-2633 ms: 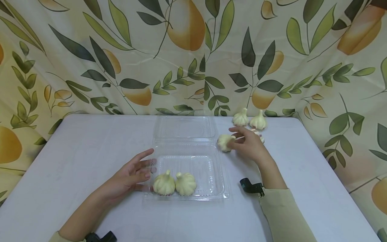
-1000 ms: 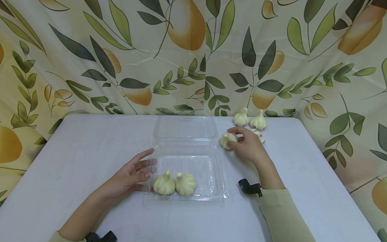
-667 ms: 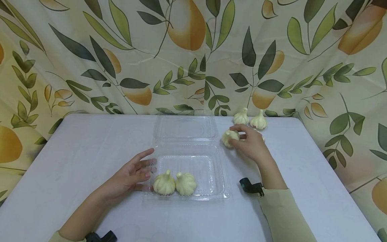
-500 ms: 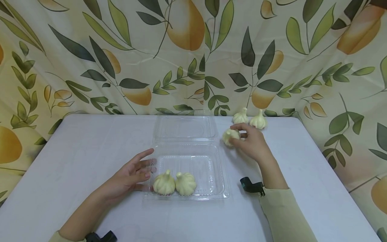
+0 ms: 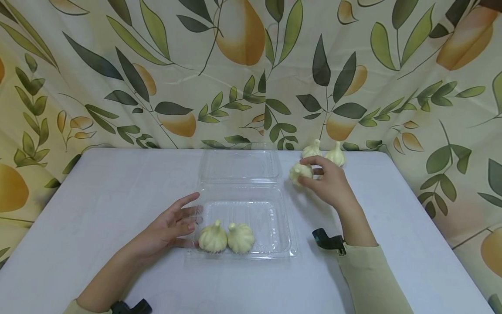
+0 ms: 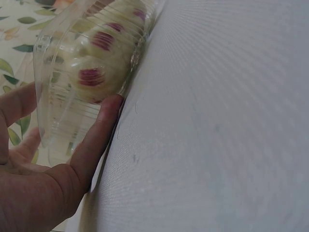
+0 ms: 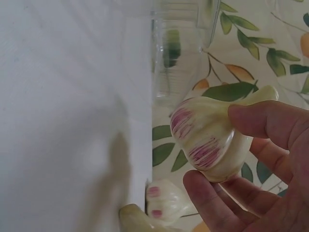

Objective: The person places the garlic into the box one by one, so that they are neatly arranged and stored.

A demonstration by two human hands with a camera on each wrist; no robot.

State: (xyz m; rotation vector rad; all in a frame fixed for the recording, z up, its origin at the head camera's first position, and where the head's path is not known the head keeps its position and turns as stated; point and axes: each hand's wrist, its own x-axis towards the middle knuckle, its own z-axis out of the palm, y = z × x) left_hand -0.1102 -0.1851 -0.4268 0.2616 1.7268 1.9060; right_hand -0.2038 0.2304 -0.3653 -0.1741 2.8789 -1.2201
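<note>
My right hand [image 5: 327,181] pinches a garlic bulb [image 5: 300,174] between thumb and fingers, beside the back right of a clear plastic clamshell box [image 5: 270,222]. In the right wrist view this garlic bulb [image 7: 207,137], with purple streaks at its base, is off the white table and its shadow falls below. My left hand [image 5: 166,229] is at the box's left wall, fingers spread and fairly straight, touching the plastic. Two garlic bulbs, one at the front left [image 5: 213,237] and one beside it [image 5: 241,239], sit inside the box.
The box's clear lid [image 5: 239,165] lies folded back toward the curtain [image 5: 172,78]. Two more bulbs, a left one [image 5: 311,149] and a right one [image 5: 336,155], stand at the table's back edge; another behind my right hand is mostly hidden. White cloth [image 5: 117,187] covers the table.
My right hand has taken hold of the garlic bulb, raised it and shifted it slightly back and to the right. The left hand, the box and the bulbs in it stay put.
</note>
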